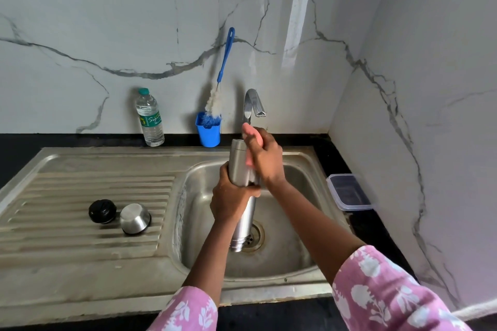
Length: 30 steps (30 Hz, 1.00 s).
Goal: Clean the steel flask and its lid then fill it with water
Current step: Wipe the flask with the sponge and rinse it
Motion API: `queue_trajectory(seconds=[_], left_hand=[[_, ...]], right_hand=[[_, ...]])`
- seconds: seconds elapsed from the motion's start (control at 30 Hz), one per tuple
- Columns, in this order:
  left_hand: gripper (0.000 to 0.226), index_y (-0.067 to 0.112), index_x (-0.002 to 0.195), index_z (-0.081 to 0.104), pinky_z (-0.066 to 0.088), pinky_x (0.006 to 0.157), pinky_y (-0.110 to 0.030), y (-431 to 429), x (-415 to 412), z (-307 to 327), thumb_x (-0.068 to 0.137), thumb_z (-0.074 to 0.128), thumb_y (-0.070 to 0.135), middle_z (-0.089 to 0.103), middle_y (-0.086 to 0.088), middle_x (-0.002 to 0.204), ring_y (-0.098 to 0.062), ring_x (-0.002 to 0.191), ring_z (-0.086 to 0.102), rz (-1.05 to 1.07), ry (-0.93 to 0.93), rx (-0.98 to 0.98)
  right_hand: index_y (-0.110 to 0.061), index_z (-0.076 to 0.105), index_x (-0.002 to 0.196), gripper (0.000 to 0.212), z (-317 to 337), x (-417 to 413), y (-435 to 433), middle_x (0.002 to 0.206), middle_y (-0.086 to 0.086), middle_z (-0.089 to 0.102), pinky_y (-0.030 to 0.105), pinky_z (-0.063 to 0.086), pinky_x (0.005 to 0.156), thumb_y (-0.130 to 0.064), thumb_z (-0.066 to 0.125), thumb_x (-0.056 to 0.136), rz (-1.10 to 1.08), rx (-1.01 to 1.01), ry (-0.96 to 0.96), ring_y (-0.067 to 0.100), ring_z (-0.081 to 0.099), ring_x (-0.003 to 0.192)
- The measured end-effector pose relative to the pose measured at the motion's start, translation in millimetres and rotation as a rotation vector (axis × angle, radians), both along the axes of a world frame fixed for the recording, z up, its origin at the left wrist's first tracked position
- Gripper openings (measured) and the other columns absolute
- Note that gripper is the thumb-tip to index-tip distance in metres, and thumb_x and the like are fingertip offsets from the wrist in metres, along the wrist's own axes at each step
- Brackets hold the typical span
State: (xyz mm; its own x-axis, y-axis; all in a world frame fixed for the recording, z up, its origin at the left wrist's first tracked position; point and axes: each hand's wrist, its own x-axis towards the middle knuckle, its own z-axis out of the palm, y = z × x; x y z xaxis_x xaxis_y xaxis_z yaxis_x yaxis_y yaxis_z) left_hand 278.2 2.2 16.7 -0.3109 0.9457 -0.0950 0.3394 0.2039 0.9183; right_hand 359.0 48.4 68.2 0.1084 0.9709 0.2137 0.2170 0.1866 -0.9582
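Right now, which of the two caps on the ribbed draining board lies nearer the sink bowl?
The shiny steel cup-shaped cap; the round black cap lies left of it, farther away.

Flask [243,226] in left hand [231,196], over sink basin [290,250]; right hand [265,158] holds sponge [250,134] against it higher up. Stopper [102,211], lid [135,219] on drainboard [80,188], well left of hands. Bottle [150,118], brush holder [208,133] behind-left; tap [252,103] just behind; container [349,192] right.

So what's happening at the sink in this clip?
A person is scrubbing the steel flask over the sink basin: the left hand grips its middle while the right hand rubs a pink scrubber against its upper part. The black stopper and steel cap lie on the drainboard, apart from the flask. No water shows at the tap.
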Motion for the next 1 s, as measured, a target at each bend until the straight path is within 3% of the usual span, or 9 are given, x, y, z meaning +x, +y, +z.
queue_trajectory(seconds=[0.2,0.37,0.5,0.6,0.7,0.77,0.83,0.9,1.0], left_hand=[[0.084,0.031,0.133,0.035,0.043,0.065,-0.03,-3,-1,-2,0.061,0.078,0.028,0.067,-0.004,0.094,-0.03,0.085,0.063,-0.05,0.071,-0.027],[0.084,0.031,0.128,0.04,0.048,0.067,-0.031,-10,-2,-6,0.048,0.066,0.042,0.067,0.001,0.09,-0.025,0.082,0.064,0.011,0.019,0.016],[0.086,0.033,0.132,0.039,0.049,0.078,-0.035,-10,-1,-1,0.055,0.075,0.037,0.063,0.002,0.097,-0.026,0.09,0.06,-0.035,0.119,0.037],[0.084,0.032,0.133,0.038,0.045,0.076,-0.034,-13,-2,-1,0.059,0.077,0.031,0.062,0.001,0.101,-0.028,0.094,0.06,-0.023,0.196,0.048],[0.089,0.032,0.136,0.035,0.047,0.079,-0.037,-12,-7,-3,0.058,0.077,0.034,0.063,-0.002,0.109,-0.03,0.098,0.059,-0.017,0.258,0.075],[0.092,0.033,0.138,0.034,0.046,0.079,-0.037,-11,-8,-2,0.057,0.078,0.035,0.062,-0.002,0.113,-0.029,0.101,0.059,-0.033,0.3,0.077],[0.091,0.033,0.137,0.034,0.045,0.079,-0.036,-12,-6,-2,0.057,0.078,0.034,0.062,-0.002,0.113,-0.029,0.101,0.059,-0.031,0.294,0.082],[0.09,0.032,0.136,0.035,0.046,0.078,-0.036,-13,-4,-1,0.058,0.079,0.032,0.063,-0.003,0.109,-0.028,0.096,0.06,0.008,0.216,0.089],[0.088,0.03,0.134,0.037,0.046,0.075,-0.035,-8,-5,2,0.058,0.081,0.032,0.063,-0.001,0.105,-0.025,0.09,0.06,0.059,0.135,0.102]], right_hand=[[-0.017,0.069,0.1,0.042,-12,-1,1,0.103,0.01,0.063,0.038,0.052,0.071,-0.043,0.046,0.077,-0.012,0.583,-1.011,0.032,0.061,0.08],[-0.022,0.057,0.12,0.038,18,-12,5,0.118,0.006,0.055,0.038,0.044,0.085,-0.044,0.046,0.092,0.197,0.265,-1.279,0.034,0.057,0.102],[-0.016,0.059,0.093,0.015,52,-21,12,0.083,0.001,0.057,0.028,0.039,0.065,-0.024,0.049,0.086,0.264,-0.12,-1.265,0.026,0.057,0.085],[-0.008,0.064,0.099,0.025,58,-15,26,0.094,0.004,0.068,0.024,0.029,0.057,-0.006,0.048,0.08,0.471,-0.254,-1.096,0.023,0.06,0.081],[0.012,0.057,0.113,0.038,61,2,27,0.066,0.008,0.059,0.014,0.039,0.052,-0.016,0.053,0.088,0.638,-0.486,-0.515,0.003,0.057,0.054],[0.001,0.065,0.108,0.033,51,17,33,0.077,-0.001,0.064,0.011,0.044,0.067,-0.021,0.055,0.086,0.643,-0.532,-0.24,-0.005,0.061,0.064],[-0.016,0.068,0.095,0.017,38,25,36,0.083,-0.007,0.068,0.02,0.045,0.078,-0.021,0.055,0.084,0.63,-0.528,-0.051,0.003,0.062,0.073],[-0.018,0.066,0.09,0.014,28,27,32,0.086,0.0,0.065,0.028,0.044,0.081,-0.022,0.058,0.08,0.608,-0.527,0.186,0.013,0.059,0.076],[-0.014,0.06,0.099,0.029,7,22,26,0.085,0.004,0.062,0.028,0.047,0.074,-0.026,0.058,0.074,0.451,-0.443,0.476,0.017,0.058,0.076]])
